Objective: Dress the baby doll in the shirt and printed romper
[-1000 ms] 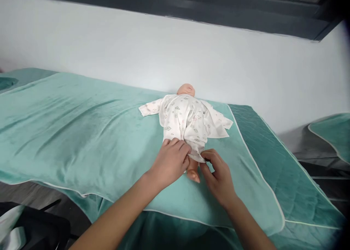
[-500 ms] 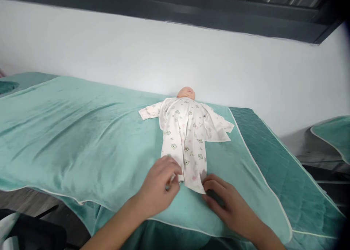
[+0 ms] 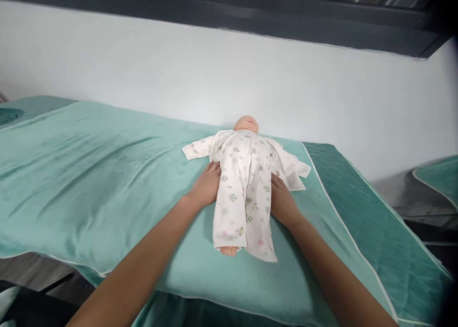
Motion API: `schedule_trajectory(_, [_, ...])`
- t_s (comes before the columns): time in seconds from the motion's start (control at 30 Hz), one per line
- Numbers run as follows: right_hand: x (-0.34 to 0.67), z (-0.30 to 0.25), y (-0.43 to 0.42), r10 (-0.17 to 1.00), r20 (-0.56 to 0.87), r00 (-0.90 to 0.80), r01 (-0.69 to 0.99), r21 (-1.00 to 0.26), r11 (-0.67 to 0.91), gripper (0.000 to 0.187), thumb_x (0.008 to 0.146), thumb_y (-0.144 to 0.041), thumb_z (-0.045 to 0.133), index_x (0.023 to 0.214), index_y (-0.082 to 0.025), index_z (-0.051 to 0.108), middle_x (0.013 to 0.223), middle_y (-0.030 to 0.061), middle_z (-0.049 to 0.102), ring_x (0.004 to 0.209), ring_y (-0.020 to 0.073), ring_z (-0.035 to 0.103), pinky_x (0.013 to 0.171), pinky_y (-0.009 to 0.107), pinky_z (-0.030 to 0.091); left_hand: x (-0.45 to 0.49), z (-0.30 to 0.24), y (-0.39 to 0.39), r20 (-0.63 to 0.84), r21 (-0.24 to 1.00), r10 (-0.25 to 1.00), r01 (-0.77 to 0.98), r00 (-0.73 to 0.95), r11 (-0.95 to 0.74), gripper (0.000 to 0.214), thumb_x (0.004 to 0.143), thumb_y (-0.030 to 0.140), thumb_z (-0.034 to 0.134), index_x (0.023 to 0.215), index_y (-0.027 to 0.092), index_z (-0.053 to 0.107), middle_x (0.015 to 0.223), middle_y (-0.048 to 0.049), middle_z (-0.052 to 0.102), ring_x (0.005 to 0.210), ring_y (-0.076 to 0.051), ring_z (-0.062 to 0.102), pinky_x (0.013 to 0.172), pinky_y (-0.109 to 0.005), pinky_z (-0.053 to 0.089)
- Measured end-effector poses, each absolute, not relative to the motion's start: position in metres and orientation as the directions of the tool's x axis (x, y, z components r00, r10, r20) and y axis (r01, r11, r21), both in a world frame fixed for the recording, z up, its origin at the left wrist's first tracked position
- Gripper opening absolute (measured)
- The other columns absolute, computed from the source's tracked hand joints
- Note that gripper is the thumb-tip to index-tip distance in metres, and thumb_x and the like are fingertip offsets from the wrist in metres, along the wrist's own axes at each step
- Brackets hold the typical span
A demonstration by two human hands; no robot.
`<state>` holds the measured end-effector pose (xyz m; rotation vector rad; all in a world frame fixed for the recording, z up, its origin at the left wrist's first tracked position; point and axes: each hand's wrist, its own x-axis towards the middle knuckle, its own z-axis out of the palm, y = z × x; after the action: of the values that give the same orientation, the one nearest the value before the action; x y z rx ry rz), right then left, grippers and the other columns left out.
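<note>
A baby doll (image 3: 246, 124) lies on its back, dressed in a white print top (image 3: 290, 165) with its sleeves spread to the sides. White trousers (image 3: 232, 198) with a small green animal print cover its legs. Toes show below the left cuff; the right cuff hangs past any visible foot. My left hand (image 3: 206, 186) rests against the left side of the trousers near the hip, fingers stretched forward, thumb hidden. Against the opposite side lies my right hand (image 3: 284, 200), fingers also stretched and partly covered by the cloth.
A light green blanket (image 3: 107, 174) lies under the doll, over a darker quilted cover (image 3: 375, 222). Behind the bed rises a white wall (image 3: 143, 64) with a dark window frame (image 3: 286, 12) above. A black object (image 3: 39, 308) stands at the lower left.
Both hands have moved from the trouser cuffs up to the sides of the doll's hips. The toes at the left cuff now show, and the trouser legs look straighter.
</note>
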<state>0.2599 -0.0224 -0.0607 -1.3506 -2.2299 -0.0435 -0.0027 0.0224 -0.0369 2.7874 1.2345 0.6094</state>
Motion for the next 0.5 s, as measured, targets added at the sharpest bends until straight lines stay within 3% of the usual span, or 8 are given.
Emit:
schedule_trajectory(0.1, [0.263,-0.06,-0.021,0.797,0.456,-0.396,0.814,-0.227,0.534,0.036,0.089,-0.02,0.049,0.122,-0.015,0.063,0.131,0.0168,0.059,0.133,0.0315,0.045,0.113,0.054,0.034,0.005,-0.033,0.034,0.322,0.281,0.683,0.623,0.655,-0.73,0.037,0.087,0.027,0.055,0.123,0.019,0.06,0.125,-0.0111,0.063,0.126,-0.026,0.051,0.11,-0.041,0.039])
schedule_trajectory(0.23, [0.265,-0.062,-0.029,0.812,0.513,-0.277,0.749,-0.415,0.517,0.038,0.092,-0.035,0.051,0.126,-0.021,0.06,0.133,0.0117,0.06,0.133,0.0291,0.047,0.111,0.047,0.038,0.013,-0.035,0.044,0.282,0.361,0.694,0.597,0.663,-0.717,0.03,0.087,0.028,0.055,0.114,0.019,0.062,0.12,-0.0108,0.065,0.108,-0.026,0.061,0.09,-0.038,0.05])
schedule_trajectory(0.33, [0.258,-0.061,-0.03,0.843,0.508,-0.178,0.722,-0.515,0.463,0.047,0.094,-0.045,0.046,0.132,-0.02,0.054,0.135,0.013,0.059,0.132,0.0272,0.049,0.105,0.04,0.045,0.017,-0.04,0.049,0.288,0.352,0.68,0.586,0.674,-0.73,0.022,0.086,0.027,0.056,0.105,0.019,0.063,0.118,-0.0107,0.066,0.109,-0.027,0.06,0.09,-0.039,0.048])
schedule_trajectory(0.5, [0.237,-0.057,-0.012,0.847,0.495,-0.196,0.746,-0.486,0.456,0.047,0.093,-0.039,0.047,0.131,-0.012,0.056,0.134,0.0163,0.059,0.129,0.0311,0.05,0.108,0.045,0.04,0.019,-0.036,0.05,0.226,0.359,0.729,0.64,0.646,-0.679,0.026,0.085,0.035,0.059,0.105,0.019,0.063,0.12,-0.0111,0.065,0.114,-0.03,0.058,0.1,-0.044,0.042])
